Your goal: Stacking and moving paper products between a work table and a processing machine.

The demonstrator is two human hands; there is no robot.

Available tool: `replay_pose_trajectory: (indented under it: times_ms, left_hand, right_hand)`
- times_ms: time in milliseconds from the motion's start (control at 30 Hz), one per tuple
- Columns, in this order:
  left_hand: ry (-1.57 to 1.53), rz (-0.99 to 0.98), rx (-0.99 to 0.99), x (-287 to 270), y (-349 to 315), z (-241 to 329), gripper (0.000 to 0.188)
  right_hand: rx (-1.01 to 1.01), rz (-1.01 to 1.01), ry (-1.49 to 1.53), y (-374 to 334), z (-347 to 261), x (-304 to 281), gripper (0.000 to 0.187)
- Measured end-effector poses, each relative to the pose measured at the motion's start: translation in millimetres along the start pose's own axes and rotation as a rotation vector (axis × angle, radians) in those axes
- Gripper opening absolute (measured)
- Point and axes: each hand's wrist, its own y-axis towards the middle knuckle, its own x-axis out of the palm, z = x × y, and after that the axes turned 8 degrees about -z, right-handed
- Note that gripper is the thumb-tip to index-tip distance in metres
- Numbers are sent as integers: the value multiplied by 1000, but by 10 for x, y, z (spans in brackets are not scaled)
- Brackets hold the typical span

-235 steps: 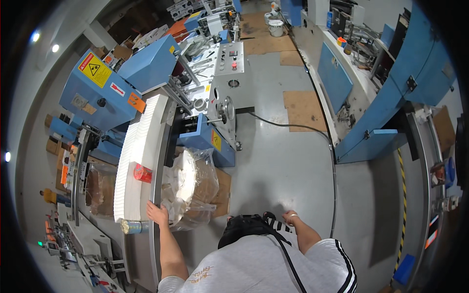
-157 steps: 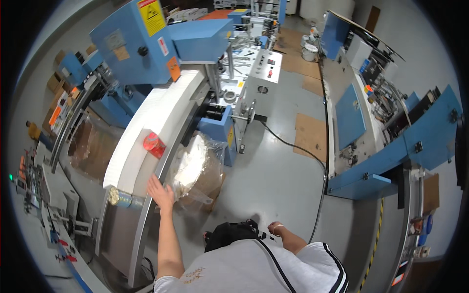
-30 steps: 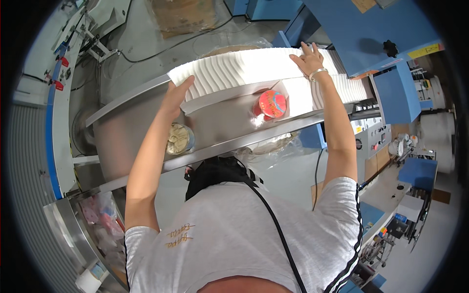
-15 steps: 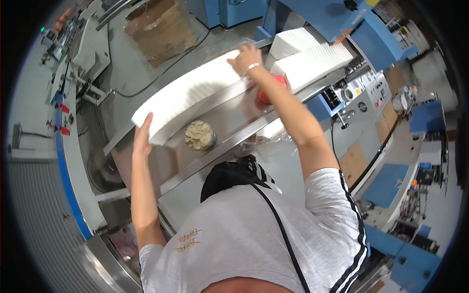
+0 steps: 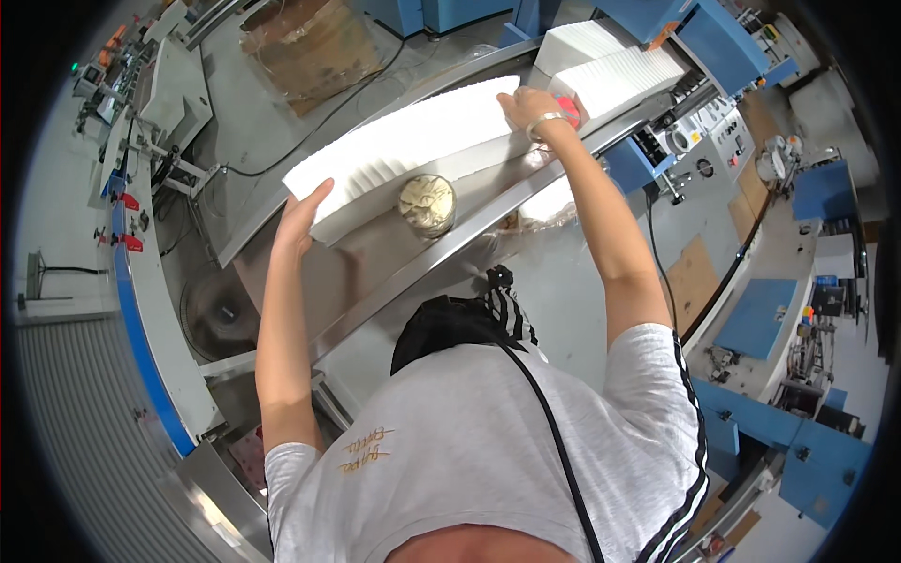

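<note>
Head view: a long white row of folded paper sheets (image 5: 413,141), packed on edge, lies along a sloping stainless-steel conveyor table (image 5: 375,253) that runs from lower left to upper right. The left hand (image 5: 302,218) is pressed flat, fingers spread, against the row's near left end. The right hand (image 5: 527,105), a metal bracelet at its wrist, presses against the row's far end, so the stack is squeezed between the two hands, which are well apart with both arms stretched forward. Just past the right hand a second white block of the same sheets (image 5: 610,66) continues up the table toward a blue machine housing (image 5: 723,42); a small red object (image 5: 569,105) shows just beside the right hand, mostly hidden by it. On the steel surface below the row, touching or just beside it, sits a round clear container with pale crumpled contents (image 5: 427,204). A black bag with striped strap (image 5: 460,319) hangs at the person's chest. A brown wrapped carton (image 5: 314,42) stands on the grey floor beyond the table.
</note>
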Motion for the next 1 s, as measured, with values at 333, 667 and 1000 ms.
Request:
replay_pose_trajectory:
  times_ms: [333, 667, 1000]
  left_hand:
    - [1, -11, -42, -42, 42, -30, 86]
    - [5, 36, -90, -20, -51, 26, 76]
    - [4, 116, -70, 105, -133, 140, 70]
  right_hand:
    - [-186, 84, 112, -1645, -1070, 899, 98]
    - [-466, 211, 479, -1450, -865, 50, 97]
    - [-116, 318, 72, 863, 390, -658, 92]
